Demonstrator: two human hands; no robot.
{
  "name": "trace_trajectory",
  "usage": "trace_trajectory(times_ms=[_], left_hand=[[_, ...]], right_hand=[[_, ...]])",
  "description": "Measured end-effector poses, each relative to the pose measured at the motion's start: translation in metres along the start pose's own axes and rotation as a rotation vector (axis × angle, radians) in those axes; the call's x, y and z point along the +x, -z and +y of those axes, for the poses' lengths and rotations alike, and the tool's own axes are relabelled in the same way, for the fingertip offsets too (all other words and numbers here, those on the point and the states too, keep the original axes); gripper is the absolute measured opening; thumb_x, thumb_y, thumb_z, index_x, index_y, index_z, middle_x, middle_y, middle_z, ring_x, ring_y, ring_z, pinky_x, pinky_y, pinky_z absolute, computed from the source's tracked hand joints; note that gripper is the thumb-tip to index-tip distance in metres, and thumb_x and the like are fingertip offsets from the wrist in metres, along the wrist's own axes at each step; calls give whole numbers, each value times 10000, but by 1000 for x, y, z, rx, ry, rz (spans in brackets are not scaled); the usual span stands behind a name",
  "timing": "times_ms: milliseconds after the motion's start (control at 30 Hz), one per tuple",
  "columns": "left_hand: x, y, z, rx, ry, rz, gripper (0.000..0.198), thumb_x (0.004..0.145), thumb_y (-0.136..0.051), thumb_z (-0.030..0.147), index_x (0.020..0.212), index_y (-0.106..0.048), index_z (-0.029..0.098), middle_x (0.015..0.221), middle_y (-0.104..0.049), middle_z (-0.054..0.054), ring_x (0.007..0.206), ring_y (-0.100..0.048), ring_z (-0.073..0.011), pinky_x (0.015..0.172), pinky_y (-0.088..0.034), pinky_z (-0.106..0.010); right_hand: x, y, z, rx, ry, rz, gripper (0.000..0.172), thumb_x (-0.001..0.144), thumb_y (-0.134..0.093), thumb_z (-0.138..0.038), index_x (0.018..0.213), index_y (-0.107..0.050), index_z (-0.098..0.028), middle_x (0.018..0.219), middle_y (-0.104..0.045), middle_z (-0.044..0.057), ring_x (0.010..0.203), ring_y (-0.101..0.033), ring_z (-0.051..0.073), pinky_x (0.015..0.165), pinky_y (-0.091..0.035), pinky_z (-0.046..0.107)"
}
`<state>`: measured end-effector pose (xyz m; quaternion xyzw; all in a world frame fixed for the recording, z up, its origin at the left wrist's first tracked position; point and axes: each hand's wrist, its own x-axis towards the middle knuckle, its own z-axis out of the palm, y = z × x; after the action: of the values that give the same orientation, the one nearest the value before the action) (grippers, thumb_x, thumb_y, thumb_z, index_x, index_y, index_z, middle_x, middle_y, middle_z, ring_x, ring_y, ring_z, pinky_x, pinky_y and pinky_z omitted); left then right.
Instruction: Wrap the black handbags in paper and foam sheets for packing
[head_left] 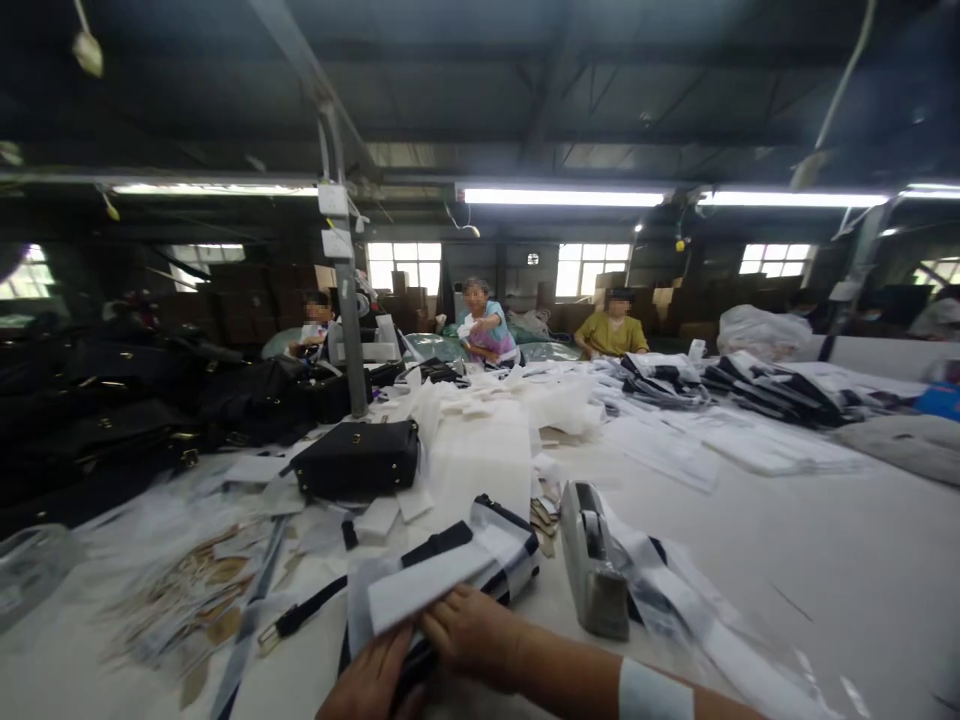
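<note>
A black handbag (521, 541) lies at the front of the table, partly covered by white wrapping. Across its near part runs a flat strip of white foam sheet (427, 585). My right hand (476, 632) has its fingers closed at the near edge of this sheet, against the bag. Lower left, my left hand (369, 682) grips the sheet's near left corner; the frame's bottom cuts part of it off. A black strap with a buckle (300, 612) sticks out to the left of the bag.
A grey tape dispenser (598, 575) stands right of the bag. Behind are another black handbag (358, 458) and a stack of white foam sheets (480, 465). Tan tags (217, 590) lie at left, near a metal post (351, 330). Several people sit across the table.
</note>
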<state>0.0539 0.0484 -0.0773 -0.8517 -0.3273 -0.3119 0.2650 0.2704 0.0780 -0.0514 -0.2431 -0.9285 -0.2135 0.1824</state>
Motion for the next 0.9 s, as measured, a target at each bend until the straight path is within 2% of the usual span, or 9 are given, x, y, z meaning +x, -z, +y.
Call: trace_trajectory(times_ms=[67,200,367,467,533,600,700,800,900], left_hand=[[-2,10,6,17,22,-5,677,841,-540,226,1488,-345,170,1175,-710,-79,1001,-699,-233,824,-592,-290],[-15,22,22,70,72,-21,547,790,-484,104,1327,-538,197,1213,-694,-48,1061,-670,-230,917,-552,-324],[-28,15,36,64,66,56,445,890,-363,26,1201,-636,189,1135,-730,-5,1019,-687,-164,926,-530,-252],[-34,10,39,50,100,37,442,930,-343,37,1223,-636,192,1158,-722,-5,1043,-679,-162,936,-530,-254],[-37,10,40,29,117,-2,436,952,-351,59,1278,-607,196,1204,-703,-10,1086,-661,-168,959,-525,-267],[-37,14,41,5,124,-39,423,974,-362,86,1321,-577,196,1237,-687,-15,1118,-645,-174,983,-517,-284],[-33,19,42,-38,148,-43,398,996,-356,109,1315,-582,187,1231,-688,-23,1127,-637,-179,997,-509,-298],[-27,23,43,-96,186,15,353,1013,-363,154,1211,-654,186,1157,-716,-33,1104,-647,-196,979,-512,-308],[-24,23,43,-160,226,75,354,1018,-356,163,1110,-697,191,1089,-734,-28,1077,-657,-197,992,-496,-309]], right_hand=[[2,16,-6,24,-17,-41,201,915,-589,-206,1077,-600,-88,915,-694,91,837,-635,222,821,-520,351],[-5,30,-27,42,-63,-79,191,908,-609,-205,1074,-601,-111,886,-695,78,777,-644,220,722,-527,343],[-22,34,-57,44,-170,165,205,932,-546,-128,1115,-630,-89,978,-730,108,852,-688,241,800,-567,368],[-28,61,-60,131,-129,291,247,977,-456,-134,1131,-649,-133,1054,-741,86,959,-691,219,866,-572,335],[-24,80,-51,204,-110,306,275,964,-474,-121,1186,-634,-143,1117,-731,83,1060,-667,207,951,-549,332],[-14,89,-36,225,-215,240,327,959,-492,-134,1269,-595,-142,1247,-673,111,1192,-605,238,1041,-504,413],[-2,79,-20,245,-340,-16,430,977,-499,-235,1394,-499,-128,1433,-520,145,1343,-471,299,1075,-464,517],[-1,63,-20,327,-301,-262,499,995,-475,-298,1470,-409,-161,1513,-422,107,1408,-380,289,1129,-399,524],[-5,58,-27,380,-286,-367,493,1022,-413,-314,1502,-355,-212,1549,-366,54,1445,-312,256,1177,-318,524]])
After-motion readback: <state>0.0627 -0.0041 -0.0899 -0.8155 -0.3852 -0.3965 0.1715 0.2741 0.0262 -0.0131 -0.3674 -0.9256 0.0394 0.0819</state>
